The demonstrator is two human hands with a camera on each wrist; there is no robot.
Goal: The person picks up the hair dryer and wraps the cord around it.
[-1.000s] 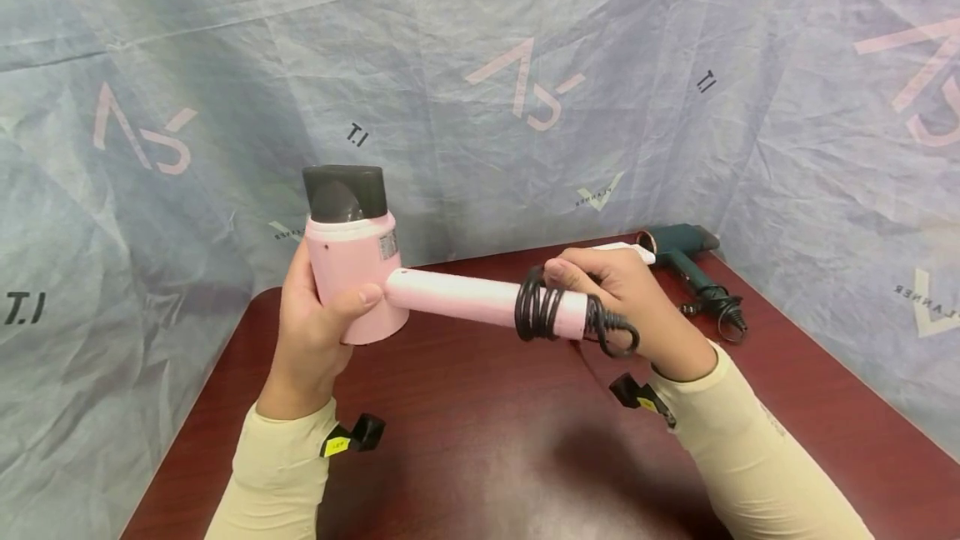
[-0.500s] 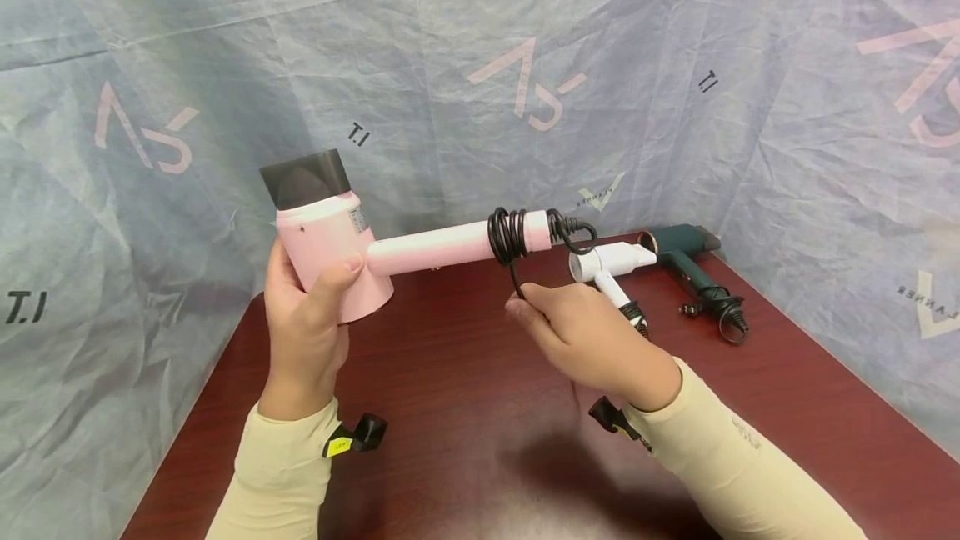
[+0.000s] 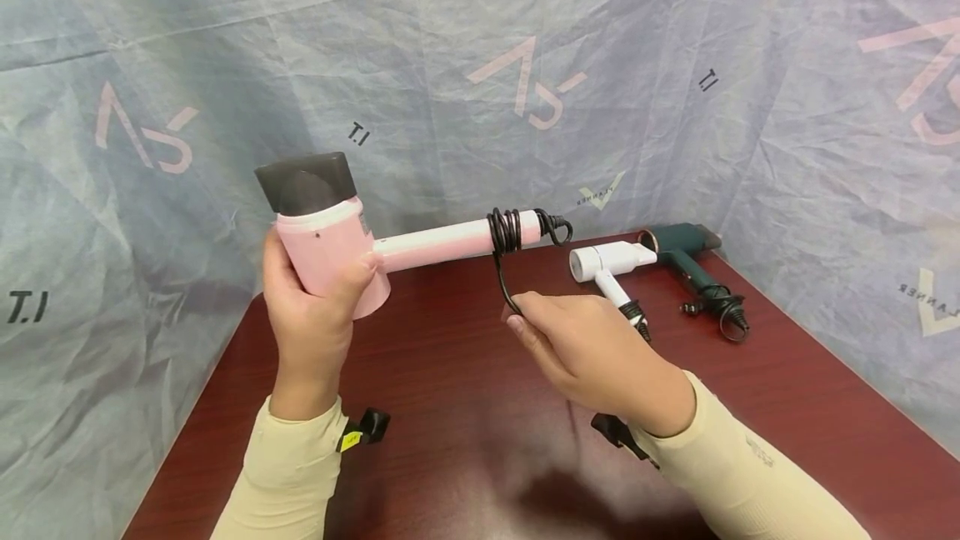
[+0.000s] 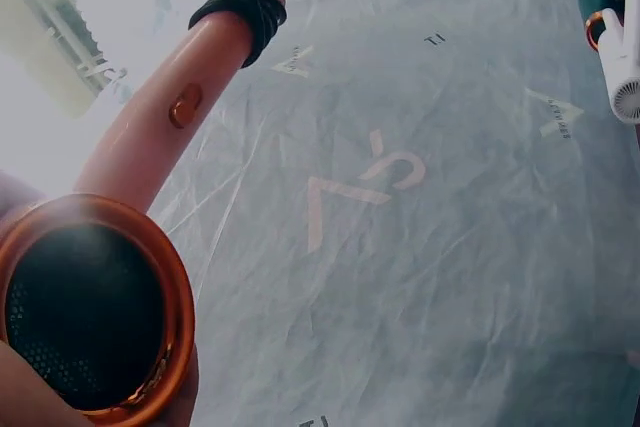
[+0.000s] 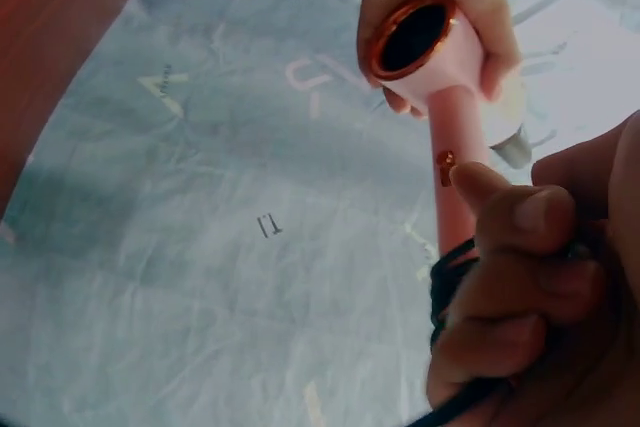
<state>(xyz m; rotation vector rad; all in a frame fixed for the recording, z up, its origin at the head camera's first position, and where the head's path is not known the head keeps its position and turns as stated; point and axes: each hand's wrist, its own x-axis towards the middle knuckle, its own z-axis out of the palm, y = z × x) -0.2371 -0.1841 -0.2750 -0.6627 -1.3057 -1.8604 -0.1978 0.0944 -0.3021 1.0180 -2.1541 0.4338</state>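
A pink hair dryer [image 3: 322, 248] with a dark nozzle [image 3: 306, 183] is held up above the table, nozzle upward and handle pointing right. My left hand [image 3: 311, 315] grips its barrel, thumb across the near side. Black cord [image 3: 505, 230] is wound several times around the handle's end. From the coils a length of cord runs down to my right hand [image 3: 592, 348], which pinches it between thumb and fingers. In the left wrist view the copper-rimmed rear grille [image 4: 90, 312] and a copper switch [image 4: 185, 107] on the handle show.
Behind my right hand, a white hair dryer [image 3: 611, 261] lies on the dark red table [image 3: 450, 407]. Beside it, a dark green hair dryer [image 3: 678, 240] lies near the right back edge, its cord bundled. Grey printed cloth [image 3: 420, 65] hangs around the table.
My right hand has left the handle's end and drawn a length of cord downward. The dryer has moved slightly left, its handle swinging upward.
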